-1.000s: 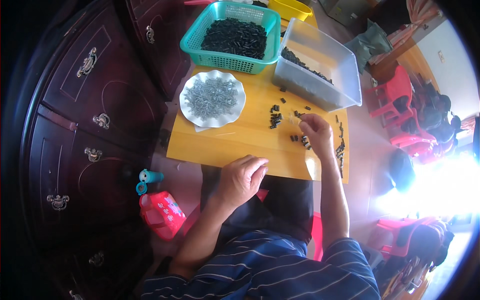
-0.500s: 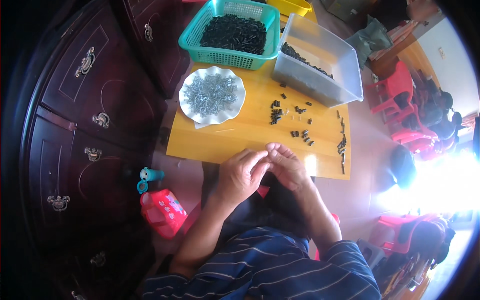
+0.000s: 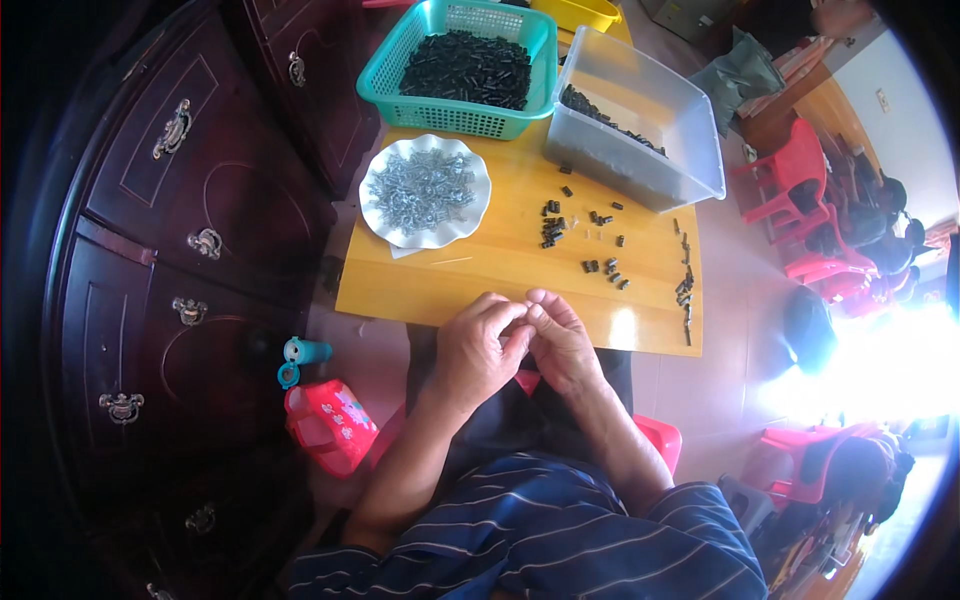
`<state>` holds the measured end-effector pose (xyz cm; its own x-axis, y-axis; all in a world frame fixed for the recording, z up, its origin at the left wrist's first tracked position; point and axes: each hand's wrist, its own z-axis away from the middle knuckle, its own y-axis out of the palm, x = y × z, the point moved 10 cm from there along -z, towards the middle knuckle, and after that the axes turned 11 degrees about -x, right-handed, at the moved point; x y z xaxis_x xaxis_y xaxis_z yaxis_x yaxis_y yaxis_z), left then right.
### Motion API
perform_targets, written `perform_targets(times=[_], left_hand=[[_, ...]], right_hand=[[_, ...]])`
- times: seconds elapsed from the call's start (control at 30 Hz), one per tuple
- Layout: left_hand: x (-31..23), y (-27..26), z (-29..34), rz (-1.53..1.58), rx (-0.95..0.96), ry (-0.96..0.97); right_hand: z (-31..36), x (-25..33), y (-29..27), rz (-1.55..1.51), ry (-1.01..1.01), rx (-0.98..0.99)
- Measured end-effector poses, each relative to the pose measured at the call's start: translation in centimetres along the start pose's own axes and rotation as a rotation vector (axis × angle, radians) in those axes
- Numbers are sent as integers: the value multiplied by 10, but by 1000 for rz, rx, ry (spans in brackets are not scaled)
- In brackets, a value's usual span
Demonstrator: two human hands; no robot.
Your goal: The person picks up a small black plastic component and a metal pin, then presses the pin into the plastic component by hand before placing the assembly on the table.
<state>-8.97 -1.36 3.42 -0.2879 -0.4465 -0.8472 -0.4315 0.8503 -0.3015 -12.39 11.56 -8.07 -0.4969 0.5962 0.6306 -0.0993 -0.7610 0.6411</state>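
Note:
My left hand (image 3: 482, 342) and my right hand (image 3: 564, 340) meet over the near edge of the wooden table (image 3: 400, 285). Both have fingertips pinched together around something too small to make out. Beyond them lie loose short black cylindrical parts (image 3: 553, 235), with a few small clear pieces among them. A crooked row of more black parts (image 3: 685, 285) runs along the right table edge. On the left, a white scalloped plate (image 3: 372, 222) holds a heap of small clear or silvery pieces (image 3: 422, 188).
A green plastic basket (image 3: 450, 122) full of black parts stands at the back, beside a translucent bin (image 3: 620, 175) with more. Dark wooden cabinets (image 3: 150, 240) line the left. A red bag (image 3: 335, 425) and a teal bottle (image 3: 308, 351) are below the table. Red chairs (image 3: 795, 180) stand right.
My right hand has shifted slightly left, closer against my left hand. The fingertips stay pinched together. Things on the table have not moved.

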Motion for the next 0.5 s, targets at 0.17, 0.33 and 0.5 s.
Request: perform_targets(times=[0.17,0.33,0.5], left_hand=[[-4,-5,-3,-34,-39,76],[-6,-19,-11,-25,-123,55],[0,-23,-14,82,-155,-38]], right_hand=[[1,-3,-2,22,15,-27],[-2,-1,13,-129,150,26],[-8,20,10,-175,109,31]])
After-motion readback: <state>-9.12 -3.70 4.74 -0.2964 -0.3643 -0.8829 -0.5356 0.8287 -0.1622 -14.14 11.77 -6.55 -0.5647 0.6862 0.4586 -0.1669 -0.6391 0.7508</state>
